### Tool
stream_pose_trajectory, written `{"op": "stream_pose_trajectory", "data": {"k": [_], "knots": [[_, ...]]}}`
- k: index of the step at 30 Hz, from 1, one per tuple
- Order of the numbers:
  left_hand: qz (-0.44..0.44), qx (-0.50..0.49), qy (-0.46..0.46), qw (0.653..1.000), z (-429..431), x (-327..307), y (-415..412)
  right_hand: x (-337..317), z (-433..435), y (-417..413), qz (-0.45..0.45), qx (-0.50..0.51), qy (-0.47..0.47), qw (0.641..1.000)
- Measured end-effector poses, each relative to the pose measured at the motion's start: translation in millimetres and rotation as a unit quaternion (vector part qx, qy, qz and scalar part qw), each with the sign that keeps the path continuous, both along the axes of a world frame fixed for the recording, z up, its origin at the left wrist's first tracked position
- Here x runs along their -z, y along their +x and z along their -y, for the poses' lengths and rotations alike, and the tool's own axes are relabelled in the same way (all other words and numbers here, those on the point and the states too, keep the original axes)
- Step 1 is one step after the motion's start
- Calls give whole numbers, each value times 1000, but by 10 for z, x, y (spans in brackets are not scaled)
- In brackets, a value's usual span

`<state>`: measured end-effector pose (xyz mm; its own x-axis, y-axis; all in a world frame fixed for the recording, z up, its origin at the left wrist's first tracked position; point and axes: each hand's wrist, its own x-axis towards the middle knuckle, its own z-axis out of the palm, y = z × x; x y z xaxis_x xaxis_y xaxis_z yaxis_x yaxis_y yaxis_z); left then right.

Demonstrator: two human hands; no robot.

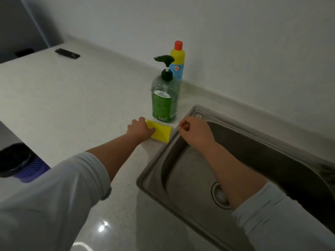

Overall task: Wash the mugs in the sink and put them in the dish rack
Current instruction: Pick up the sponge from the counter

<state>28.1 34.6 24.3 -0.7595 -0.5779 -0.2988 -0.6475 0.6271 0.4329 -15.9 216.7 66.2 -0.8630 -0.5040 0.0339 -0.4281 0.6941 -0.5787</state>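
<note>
Entry, nearest first. Well back from both sets of fingers: two pale sleeves pushed up the forearms. Also there, low and left of the left fingers, a purple perforated basket (34,170) with a dark round item in it, not identifiable as the dish rack. Below and behind the right fingers: steel sink (154,172), drain (220,195) partly under the right forearm. Mugs: none to be seen in this view, the basin's hidden right part not ruled out. At the fingers: left hand (140,129) on the pale countertop (72,105), fingers curled over the left end of a yellow sponge (161,132) and apparently gripping it, thumb laid across the top face. Sponge flat on the counter, long axis running from under the left fingers rightward to the sink rim, free end just beside the right hand (194,132). Right hand over the rim corner, fingers loosely curled, nothing visible between them. Nearer hand for the sponge: the left, already touching, the right only alongside. Just beyond the left fingertips, close against the sponge's far edge: green pump bottle (164,98), upright, spout turned leftward. Behind that, further from the fingers, against the wall: yellow bottle (177,58) with a red cap, upright. Farthest, well beyond and left of the left fingers: a flat dark object (67,53) on the counter. Judged step: sponge pick-up ahead of soaping, washing not yet begun. Likely need: a lift clear of the pump bottle's base
</note>
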Motion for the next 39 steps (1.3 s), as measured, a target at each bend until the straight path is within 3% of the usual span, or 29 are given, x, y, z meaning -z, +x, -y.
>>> {"op": "stream_pose_trajectory", "data": {"k": [7,11,13,15,18,22,26,31,39], "knots": [[16,-54,36,998,38,210,-97,96,65,-76,18,6,2,1000],[-31,-80,89,992,-18,223,-70,154,89,-118,18,7,-7,1000],[-96,-97,121,983,-71,162,-66,156,127,-142,15,3,-12,1000],[-181,-122,189,958,-101,67,-68,114,191,-172,8,1,-27,1000],[-286,-170,333,882,-43,-115,-49,-11,300,-219,-33,20,-78,996],[-350,-178,392,832,159,-424,-138,-261,506,-329,-173,35,-150,973],[-326,-158,343,867,435,-785,-411,-566,830,-489,-250,33,-152,956],[-292,-78,381,874,702,-1210,-681,-822,1149,-588,-222,-1,-17,975],[-211,33,336,917,846,-1546,-908,-835,1245,-696,-221,35,56,973]]}}
